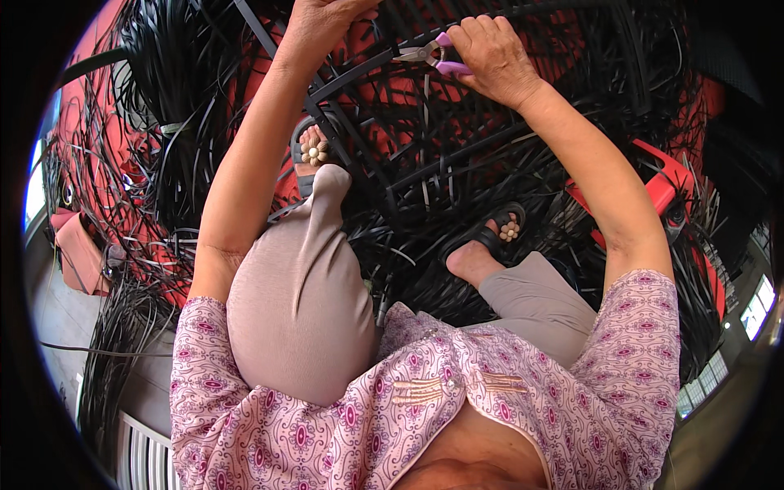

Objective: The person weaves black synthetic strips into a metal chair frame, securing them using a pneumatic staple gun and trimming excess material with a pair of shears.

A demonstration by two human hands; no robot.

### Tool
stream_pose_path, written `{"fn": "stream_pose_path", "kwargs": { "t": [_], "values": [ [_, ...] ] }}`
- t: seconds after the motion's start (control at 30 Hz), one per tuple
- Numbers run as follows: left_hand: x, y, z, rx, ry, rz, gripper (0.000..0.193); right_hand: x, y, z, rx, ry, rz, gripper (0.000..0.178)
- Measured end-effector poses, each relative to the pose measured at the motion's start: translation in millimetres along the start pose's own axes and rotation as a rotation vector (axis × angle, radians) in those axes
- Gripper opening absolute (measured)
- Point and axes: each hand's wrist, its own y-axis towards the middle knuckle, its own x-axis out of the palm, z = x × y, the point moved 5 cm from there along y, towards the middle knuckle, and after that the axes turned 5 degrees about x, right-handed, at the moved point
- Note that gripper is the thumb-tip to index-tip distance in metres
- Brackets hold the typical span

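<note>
My right hand [496, 61] is closed round the purple handles of small cutting pliers [426, 54], and their metal jaws point left beside a dark frame bar. At the upper edge, my left hand [327, 18] is partly cut off by the picture's border. Its visible fingers are curled together, and what they hold, if anything, is hidden. Below both hands lies a black frame [355, 77] of straight bars, crossed by several flat black strips. The frame slants over my feet.
Tangled black strips [408, 253] cover much of the red sheet [90, 175] around my sandalled feet. A thick bundle of strips [167, 90] lies at the left. At the right sits a red plastic piece [665, 184], perhaps a stool. A pinkish block [79, 253] stands at the left edge.
</note>
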Motion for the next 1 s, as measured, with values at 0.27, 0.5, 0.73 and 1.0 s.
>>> {"fn": "stream_pose_path", "kwargs": {
  "t": [0.27,0.5,0.73,1.0],
  "values": [
    [-4,1,-2,0.002,-0.008,-0.004,0.023,4,8,7,-0.08,0.04,-0.059,0.042],
    [-23,15,-4,0.08,-0.042,0.195,0.018,16,2,6,-0.019,0.117,-0.103,0.048],
    [-89,2,2,0.365,0.125,0.513,0.013,-45,-65,39,0.48,0.359,0.069,0.073],
    [45,-46,-17,0.231,0.461,-0.251,0.015,-148,-266,88,1.079,0.192,0.096,0.074]
  ]
}}
